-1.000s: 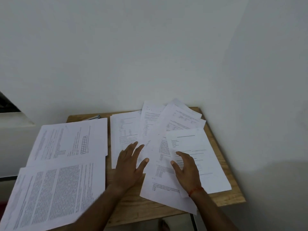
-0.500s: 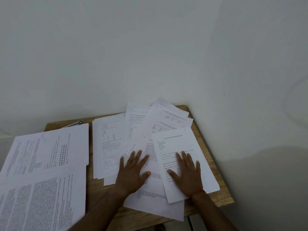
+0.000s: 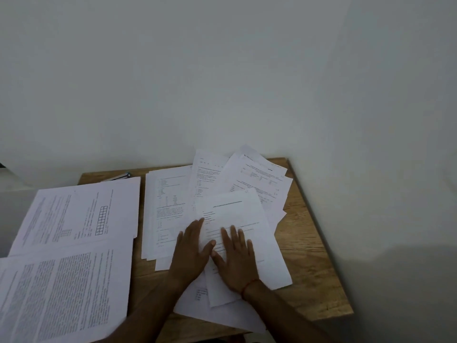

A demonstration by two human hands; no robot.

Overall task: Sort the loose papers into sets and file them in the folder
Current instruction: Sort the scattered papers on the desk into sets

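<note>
Both forearms are bare, and a thin red thread band (image 3: pixel 248 286) circles the right wrist.

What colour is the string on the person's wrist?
Orange-red. The thread circles the wrist of the right hand; the head view shows it.

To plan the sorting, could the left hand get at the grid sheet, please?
Probably yes: the left hand holds nothing, and the grid sheet lies on top, only flat papers between.
</note>
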